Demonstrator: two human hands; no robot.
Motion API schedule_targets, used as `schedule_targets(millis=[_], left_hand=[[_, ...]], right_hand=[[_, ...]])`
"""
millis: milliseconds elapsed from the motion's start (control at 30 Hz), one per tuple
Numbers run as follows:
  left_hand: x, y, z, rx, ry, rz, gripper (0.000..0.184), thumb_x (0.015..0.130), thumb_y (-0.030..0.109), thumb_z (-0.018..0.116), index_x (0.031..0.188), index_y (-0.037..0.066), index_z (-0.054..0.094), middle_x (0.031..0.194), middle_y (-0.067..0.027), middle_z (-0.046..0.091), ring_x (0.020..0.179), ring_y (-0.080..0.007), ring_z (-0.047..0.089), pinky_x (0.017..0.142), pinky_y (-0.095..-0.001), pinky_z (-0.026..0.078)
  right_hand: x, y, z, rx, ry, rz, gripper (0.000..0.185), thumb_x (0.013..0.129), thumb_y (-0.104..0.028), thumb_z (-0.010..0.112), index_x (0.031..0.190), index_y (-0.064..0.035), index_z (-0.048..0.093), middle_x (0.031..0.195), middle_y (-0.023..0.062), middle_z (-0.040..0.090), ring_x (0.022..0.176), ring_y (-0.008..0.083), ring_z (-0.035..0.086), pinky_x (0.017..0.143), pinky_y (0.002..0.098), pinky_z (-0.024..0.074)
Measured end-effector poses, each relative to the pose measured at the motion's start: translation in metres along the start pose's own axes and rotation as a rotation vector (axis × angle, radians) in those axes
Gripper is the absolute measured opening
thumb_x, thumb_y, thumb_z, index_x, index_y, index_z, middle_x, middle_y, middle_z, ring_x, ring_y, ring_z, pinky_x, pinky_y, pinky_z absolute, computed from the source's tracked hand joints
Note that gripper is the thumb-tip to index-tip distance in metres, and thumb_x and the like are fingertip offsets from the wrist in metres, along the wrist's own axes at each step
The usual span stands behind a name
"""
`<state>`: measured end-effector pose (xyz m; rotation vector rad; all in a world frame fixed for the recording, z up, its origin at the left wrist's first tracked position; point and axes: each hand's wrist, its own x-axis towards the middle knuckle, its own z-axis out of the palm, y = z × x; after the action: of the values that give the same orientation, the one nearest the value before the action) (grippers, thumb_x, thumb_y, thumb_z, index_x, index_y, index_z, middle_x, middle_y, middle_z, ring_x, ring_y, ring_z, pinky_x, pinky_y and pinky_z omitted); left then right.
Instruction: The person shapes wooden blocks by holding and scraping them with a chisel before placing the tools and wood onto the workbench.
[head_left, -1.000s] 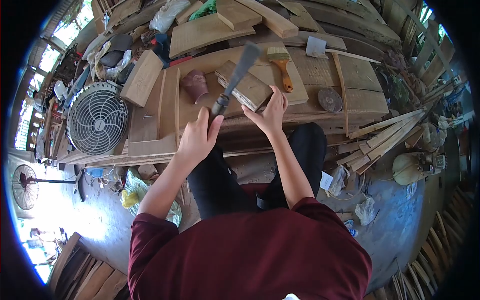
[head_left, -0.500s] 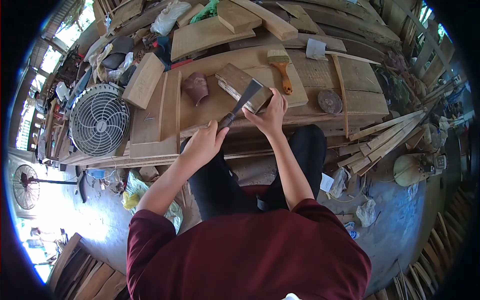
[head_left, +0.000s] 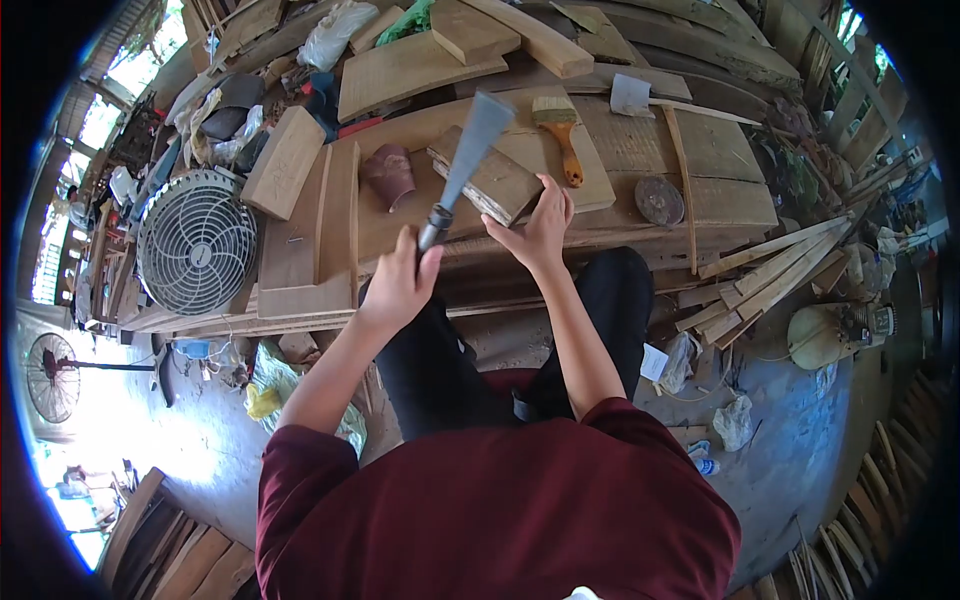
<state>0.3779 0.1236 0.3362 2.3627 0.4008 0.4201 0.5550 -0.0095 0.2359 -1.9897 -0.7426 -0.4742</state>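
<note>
My left hand (head_left: 398, 278) is closed round the dark handle of a chisel (head_left: 472, 150) with a long metal blade that widens towards its end. The blade points up and away, in front of the block's left part; whether it touches cannot be told. My right hand (head_left: 540, 230) grips the near right end of a brown wood block (head_left: 508, 182), thumb at the near edge and fingers over the right side. A pale, rough strip runs along the block's near left edge. The block rests tilted on a wide board (head_left: 440, 215) on the bench.
A curled reddish-brown piece (head_left: 389, 177) lies left of the block. On the right are a paintbrush (head_left: 562, 140), a round dark disc (head_left: 659, 202) and a thin stick (head_left: 682, 190). A fan (head_left: 197, 243) stands at left beside a thick plank (head_left: 285, 163). Loose boards (head_left: 425, 75) fill the back.
My left hand has swung the chisel up, so its blade stands steeper and further from the block's near edge. My right hand and the block have hardly moved.
</note>
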Motion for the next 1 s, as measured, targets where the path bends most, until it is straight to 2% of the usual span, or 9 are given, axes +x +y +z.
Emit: schedule_targets(millis=[100, 200, 333, 433, 667, 733, 767, 867, 1000], left_hand=[[0.003, -0.015, 0.008, 0.330, -0.163, 0.065, 0.036, 0.096, 0.031, 0.053, 0.091, -0.004, 0.045, 0.070, -0.0310, 0.058, 0.070, -0.0519, 0.057, 0.061, -0.0545, 0.046], [0.004, 0.027, -0.015, 0.278, -0.099, 0.071, 0.038, 0.097, 0.034, 0.051, 0.091, -0.004, 0.046, 0.069, -0.0313, 0.058, 0.071, -0.0513, 0.058, 0.063, -0.0546, 0.047], [0.002, 0.018, -0.006, 0.029, -0.005, -0.039, 0.039, 0.097, 0.035, 0.050, 0.091, -0.003, 0.047, 0.069, -0.0312, 0.058, 0.071, -0.0510, 0.058, 0.063, -0.0547, 0.047], [0.008, -0.001, 0.001, 0.357, -0.170, 0.082, 0.037, 0.097, 0.033, 0.053, 0.093, -0.003, 0.045, 0.066, -0.0301, 0.057, 0.069, -0.0507, 0.057, 0.059, -0.0541, 0.046], [0.000, 0.019, -0.005, 0.152, -0.027, -0.039, 0.039, 0.098, 0.036, 0.048, 0.094, -0.003, 0.046, 0.070, -0.0302, 0.059, 0.071, -0.0502, 0.059, 0.062, -0.0552, 0.047], [0.005, -0.016, 0.011, 0.310, -0.142, 0.044, 0.039, 0.099, 0.037, 0.047, 0.095, -0.002, 0.046, 0.070, -0.0295, 0.060, 0.070, -0.0501, 0.060, 0.062, -0.0556, 0.047], [0.004, -0.023, 0.013, 0.339, -0.178, -0.048, 0.041, 0.099, 0.038, 0.046, 0.094, -0.002, 0.046, 0.072, -0.0304, 0.060, 0.072, -0.0504, 0.060, 0.064, -0.0562, 0.048], [0.005, -0.011, 0.006, 0.319, -0.186, -0.010, 0.042, 0.099, 0.039, 0.044, 0.094, -0.002, 0.046, 0.074, -0.0317, 0.060, 0.075, -0.0502, 0.060, 0.066, -0.0560, 0.048], [0.002, -0.008, 0.021, 0.303, -0.185, -0.113, 0.039, 0.098, 0.036, 0.048, 0.099, -0.002, 0.043, 0.074, -0.0320, 0.060, 0.077, -0.0501, 0.061, 0.068, -0.0554, 0.048]], right_hand=[[-0.001, -0.001, -0.001, 0.004, 0.013, -0.019, 0.097, 0.059, -0.048, 0.080, 0.130, 0.0004, 0.036, 0.120, 0.0176, 0.049, 0.117, 0.0323, 0.048, 0.109, 0.0482, 0.0225], [0.004, -0.002, -0.001, -0.002, 0.013, -0.010, 0.097, 0.059, -0.047, 0.080, 0.130, 0.0001, 0.036, 0.120, 0.0176, 0.049, 0.117, 0.0323, 0.048, 0.109, 0.0488, 0.0226], [0.001, -0.001, 0.001, 0.012, 0.015, 0.002, 0.096, 0.060, -0.047, 0.081, 0.130, -0.0002, 0.035, 0.121, 0.0176, 0.050, 0.117, 0.0322, 0.048, 0.109, 0.0491, 0.0219], [0.003, -0.003, -0.002, -0.007, -0.012, 0.008, 0.096, 0.059, -0.047, 0.081, 0.130, -0.0002, 0.035, 0.120, 0.0177, 0.050, 0.117, 0.0322, 0.048, 0.110, 0.0493, 0.0213], [0.001, -0.003, -0.001, 0.007, 0.008, 0.014, 0.095, 0.059, -0.046, 0.081, 0.130, -0.0006, 0.036, 0.120, 0.0165, 0.051, 0.117, 0.0313, 0.049, 0.110, 0.0482, 0.0214], [0.002, -0.002, -0.001, -0.021, 0.004, -0.006, 0.099, 0.058, -0.047, 0.081, 0.132, -0.0002, 0.036, 0.122, 0.0167, 0.050, 0.117, 0.0311, 0.048, 0.109, 0.0475, 0.0232], [0.002, -0.002, -0.002, -0.021, 0.003, -0.009, 0.099, 0.058, -0.047, 0.081, 0.132, -0.0002, 0.036, 0.122, 0.0167, 0.050, 0.117, 0.0311, 0.048, 0.109, 0.0475, 0.0232], [0.005, -0.003, -0.005, -0.063, 0.000, -0.023, 0.102, 0.059, -0.047, 0.082, 0.135, 0.0001, 0.034, 0.125, 0.0174, 0.049, 0.118, 0.0330, 0.048, 0.108, 0.0474, 0.0248], [0.005, -0.006, -0.006, -0.081, 0.077, 0.001, 0.086, 0.069, -0.045, 0.080, 0.133, -0.0018, 0.042, 0.122, 0.0184, 0.052, 0.118, 0.0344, 0.048, 0.102, 0.0450, 0.0312]])
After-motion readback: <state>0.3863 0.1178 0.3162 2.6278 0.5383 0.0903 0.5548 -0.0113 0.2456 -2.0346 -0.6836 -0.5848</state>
